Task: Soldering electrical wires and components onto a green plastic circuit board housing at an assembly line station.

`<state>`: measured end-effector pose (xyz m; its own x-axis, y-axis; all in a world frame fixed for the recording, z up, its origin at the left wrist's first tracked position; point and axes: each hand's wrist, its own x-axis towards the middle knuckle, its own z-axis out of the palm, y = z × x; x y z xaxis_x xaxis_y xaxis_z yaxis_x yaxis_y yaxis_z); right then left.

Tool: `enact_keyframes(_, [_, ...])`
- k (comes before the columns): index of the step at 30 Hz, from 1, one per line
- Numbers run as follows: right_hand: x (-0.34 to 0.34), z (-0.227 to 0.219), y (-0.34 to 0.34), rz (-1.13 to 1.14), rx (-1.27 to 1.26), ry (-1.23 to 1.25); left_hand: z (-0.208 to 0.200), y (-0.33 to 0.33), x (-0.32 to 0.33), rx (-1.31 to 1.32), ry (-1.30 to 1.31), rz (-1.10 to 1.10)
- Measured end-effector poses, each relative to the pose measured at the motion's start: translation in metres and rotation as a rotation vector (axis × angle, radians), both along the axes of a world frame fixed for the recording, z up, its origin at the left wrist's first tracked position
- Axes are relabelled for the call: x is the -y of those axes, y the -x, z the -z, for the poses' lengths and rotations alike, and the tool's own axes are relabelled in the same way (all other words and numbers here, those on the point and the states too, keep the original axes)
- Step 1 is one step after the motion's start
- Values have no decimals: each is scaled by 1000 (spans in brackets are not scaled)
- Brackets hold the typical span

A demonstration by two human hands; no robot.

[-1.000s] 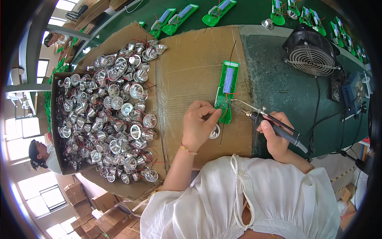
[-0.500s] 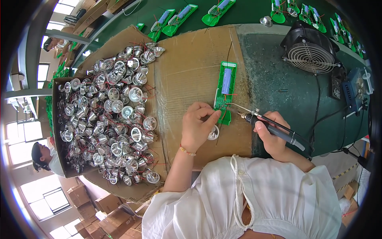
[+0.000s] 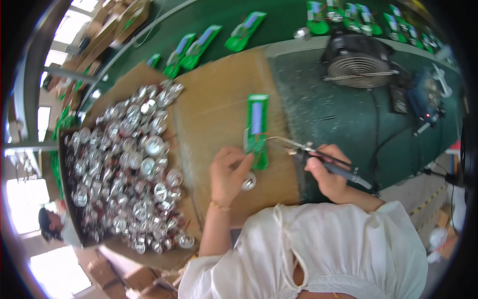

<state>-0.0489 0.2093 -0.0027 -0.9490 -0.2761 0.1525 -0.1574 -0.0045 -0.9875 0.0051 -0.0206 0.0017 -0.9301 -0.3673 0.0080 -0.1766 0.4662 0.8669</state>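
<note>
Soldering iron (image 3: pixel 340 171) has shifted rightward relative to the green case (image 3: pixel 256 140) on the cardboard (image 3: pixel 214 109), right hand (image 3: pixel 328 172) gripping it, left hand (image 3: pixel 230 174) curled by the case, hold unclear; I'd brace the case before heating.

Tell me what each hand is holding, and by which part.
The right hand grips the soldering iron by its dark handle. The left hand is beside the green casing; blur hides whether it grips anything.

Blur smears the silver reflectors (image 3: pixel 154 146) and green casing (image 3: pixel 262 160), whether the left hand (image 3: pixel 229 175) holds anything is unclear, and the bottom edge crops the white blouse (image 3: pixel 348 249).
</note>
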Motion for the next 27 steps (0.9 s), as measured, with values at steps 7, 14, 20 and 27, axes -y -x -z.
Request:
enact_keyframes(7, [-14, 7, 11, 53, -17, 22, -8, -4, 2, 20, 49, 18])
enact_keyframes(14, [-38, 23, 28, 176, -2, 50, -21, -4, 15, 246, 12, -1])
enact_keyframes(20, [-35, 24, 34, 209, 61, 46, -26, 120, 13, 282, 198, 265])
enact_keyframes(27, [-31, 24, 32, 173, 153, 35, -15, 302, 19, -84, 624, -164])
